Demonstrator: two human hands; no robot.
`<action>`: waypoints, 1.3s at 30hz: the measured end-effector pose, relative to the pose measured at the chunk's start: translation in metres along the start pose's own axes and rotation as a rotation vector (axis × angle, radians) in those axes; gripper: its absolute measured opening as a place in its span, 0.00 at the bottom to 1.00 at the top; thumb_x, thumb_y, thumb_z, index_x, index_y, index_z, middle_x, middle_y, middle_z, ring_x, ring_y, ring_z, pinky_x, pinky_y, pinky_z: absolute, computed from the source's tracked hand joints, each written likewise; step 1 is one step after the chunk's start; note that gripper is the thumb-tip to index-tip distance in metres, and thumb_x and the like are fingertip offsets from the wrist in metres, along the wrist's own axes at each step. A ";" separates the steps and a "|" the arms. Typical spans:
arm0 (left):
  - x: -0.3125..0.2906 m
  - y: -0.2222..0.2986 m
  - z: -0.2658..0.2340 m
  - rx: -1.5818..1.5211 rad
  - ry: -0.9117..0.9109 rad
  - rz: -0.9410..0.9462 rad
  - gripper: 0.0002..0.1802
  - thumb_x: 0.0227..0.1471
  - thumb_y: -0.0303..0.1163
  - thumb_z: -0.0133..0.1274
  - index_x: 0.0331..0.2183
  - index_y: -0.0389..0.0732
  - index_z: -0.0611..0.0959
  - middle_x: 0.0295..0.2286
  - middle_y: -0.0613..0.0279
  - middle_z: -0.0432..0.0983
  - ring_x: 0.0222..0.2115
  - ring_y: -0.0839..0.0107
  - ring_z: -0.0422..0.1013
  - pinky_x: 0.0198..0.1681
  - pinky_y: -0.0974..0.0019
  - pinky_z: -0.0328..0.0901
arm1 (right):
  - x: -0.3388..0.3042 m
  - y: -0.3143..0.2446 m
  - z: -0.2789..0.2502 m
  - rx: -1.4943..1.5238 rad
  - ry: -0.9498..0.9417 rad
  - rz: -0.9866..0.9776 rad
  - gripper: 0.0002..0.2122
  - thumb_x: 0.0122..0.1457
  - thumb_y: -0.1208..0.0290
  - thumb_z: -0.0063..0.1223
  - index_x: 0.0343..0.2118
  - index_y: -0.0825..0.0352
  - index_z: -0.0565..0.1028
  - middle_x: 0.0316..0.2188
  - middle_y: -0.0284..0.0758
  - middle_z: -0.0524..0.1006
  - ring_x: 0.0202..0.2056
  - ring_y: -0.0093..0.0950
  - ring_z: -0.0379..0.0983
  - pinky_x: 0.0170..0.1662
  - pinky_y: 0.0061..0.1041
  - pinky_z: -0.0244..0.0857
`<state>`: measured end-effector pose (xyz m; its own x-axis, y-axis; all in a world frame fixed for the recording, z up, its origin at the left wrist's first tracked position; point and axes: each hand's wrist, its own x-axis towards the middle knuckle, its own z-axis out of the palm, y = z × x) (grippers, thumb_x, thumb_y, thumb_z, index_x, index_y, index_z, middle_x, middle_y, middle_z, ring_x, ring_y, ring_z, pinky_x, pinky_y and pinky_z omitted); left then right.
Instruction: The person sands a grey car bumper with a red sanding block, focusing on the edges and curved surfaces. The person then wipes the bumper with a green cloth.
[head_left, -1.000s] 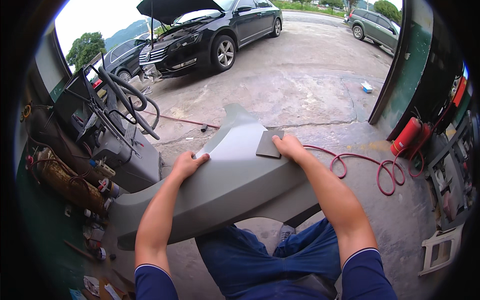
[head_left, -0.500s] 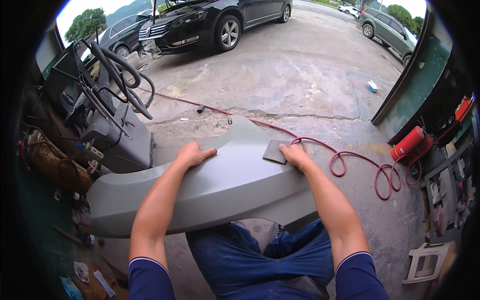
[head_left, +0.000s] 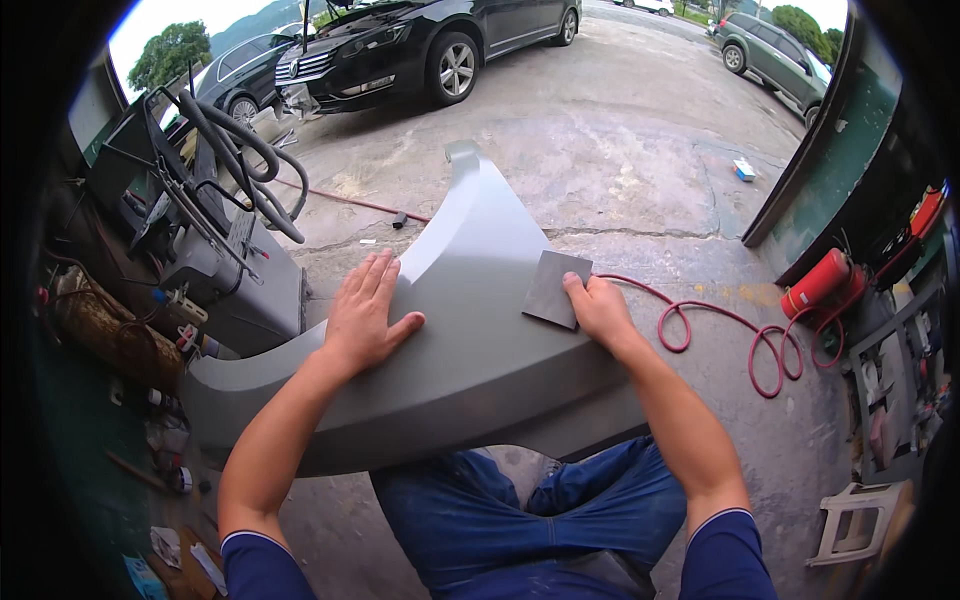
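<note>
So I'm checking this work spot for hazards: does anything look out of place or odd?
Yes. A red hose lies in loose loops across the concrete floor beside the grey fender panel, where feet could catch. Small tools and scraps litter the floor at the left.

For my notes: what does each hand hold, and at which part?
The right hand holds a grey sanding sheet by its right edge, on the panel. The left hand only rests flat on the panel.
</note>
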<state>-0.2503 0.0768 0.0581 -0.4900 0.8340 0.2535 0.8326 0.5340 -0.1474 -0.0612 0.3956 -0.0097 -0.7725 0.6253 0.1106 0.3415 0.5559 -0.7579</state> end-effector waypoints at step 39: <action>0.008 0.052 -0.129 -0.031 0.269 0.012 0.60 0.59 0.73 0.39 0.69 0.29 0.51 0.71 0.44 0.41 0.73 0.54 0.35 0.74 0.54 0.33 | -0.112 -0.112 -0.067 0.101 0.251 -0.470 0.19 0.69 0.57 0.46 0.36 0.72 0.78 0.24 0.54 0.78 0.28 0.55 0.77 0.32 0.48 0.71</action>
<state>-0.1776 0.0939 0.1756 -0.3975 0.7713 0.4971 0.8476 0.5162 -0.1233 0.0234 0.3000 0.1056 -0.6737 0.4405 0.5933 -0.0724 0.7597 -0.6462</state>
